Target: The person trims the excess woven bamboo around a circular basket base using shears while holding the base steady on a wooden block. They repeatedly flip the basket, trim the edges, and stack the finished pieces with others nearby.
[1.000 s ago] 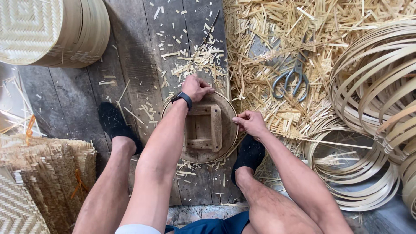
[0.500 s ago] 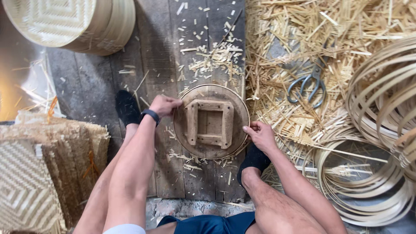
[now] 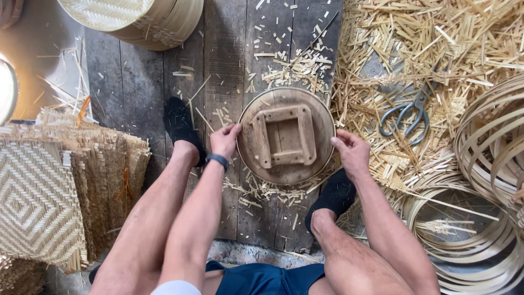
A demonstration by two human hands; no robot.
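Note:
A round wooden disc [image 3: 286, 161] with a square wooden frame fixed in its middle lies on the dark plank floor between my feet. My left hand [image 3: 225, 140] grips its left rim, a dark band on the wrist. At the right rim my right hand [image 3: 352, 153] rests with fingers curled against the edge. A thin bamboo strip runs around the disc's rim.
Metal scissors [image 3: 406, 116] lie in a heap of bamboo offcuts [image 3: 436, 49] at the right. Coiled bamboo hoops [image 3: 486, 218] sit far right. Woven mats [image 3: 49, 191] are stacked at the left, round woven lids [image 3: 136, 16] at the top. My dark-socked feet [image 3: 180, 125] flank the disc.
My left hand slid from the disc's top edge down to its left rim. The right hand shifted along the right rim. The view has drifted.

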